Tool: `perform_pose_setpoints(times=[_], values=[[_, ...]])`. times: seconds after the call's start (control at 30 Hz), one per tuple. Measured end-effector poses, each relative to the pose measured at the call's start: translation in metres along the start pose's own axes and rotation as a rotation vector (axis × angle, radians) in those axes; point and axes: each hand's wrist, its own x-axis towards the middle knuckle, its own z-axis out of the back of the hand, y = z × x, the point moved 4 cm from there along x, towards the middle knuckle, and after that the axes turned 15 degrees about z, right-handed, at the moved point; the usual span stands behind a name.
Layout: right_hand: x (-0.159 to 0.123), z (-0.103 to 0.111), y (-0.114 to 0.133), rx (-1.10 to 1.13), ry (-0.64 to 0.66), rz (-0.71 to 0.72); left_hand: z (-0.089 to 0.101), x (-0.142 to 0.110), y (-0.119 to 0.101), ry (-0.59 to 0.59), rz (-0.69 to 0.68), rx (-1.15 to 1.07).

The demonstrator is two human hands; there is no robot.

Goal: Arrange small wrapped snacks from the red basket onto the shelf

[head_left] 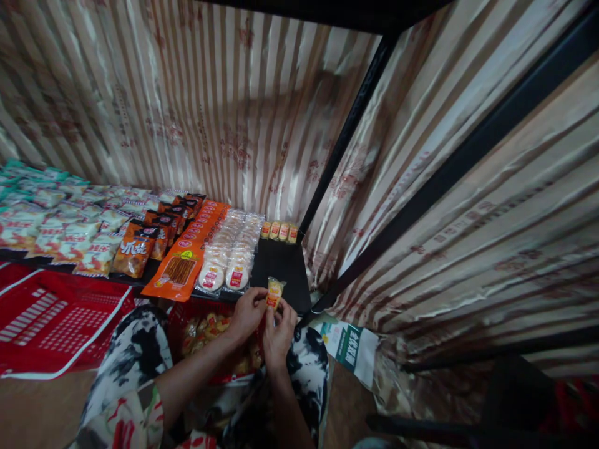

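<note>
Partly covered, a wrapped snack (274, 294) is pinched by left hand (248, 317) and right hand (279, 337); the left forearm (199, 365) hides some near packets (200, 327).

Bare strip at the right end of the black shelf (283, 265) — open from above.
Round packets (227, 249) wall it on the left, 4 small yellow packets (279, 232) and the curtain (224, 93) behind; 2 black bars, 1 upright (349, 131) and 1 slanting (449, 181), bound the right — left hand (249, 313) and right hand (279, 330) crowd the front.
</note>
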Motion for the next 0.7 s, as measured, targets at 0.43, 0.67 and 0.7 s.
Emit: perform_pose_setpoints(times=[0.43,0.67,0.7], values=[[0.034,-0.015,-0.020,0.068,0.009,0.014,-0.021,0.037,-0.010,-0.045,-0.042,0.098],[0.050,-0.027,-0.035,0.087,0.035,0.002,-0.029,0.047,-0.021,-0.069,-0.002,0.188],[0.053,-0.028,-0.037,0.070,0.050,-0.008,-0.030,0.047,-0.023,-0.072,0.008,0.201]])
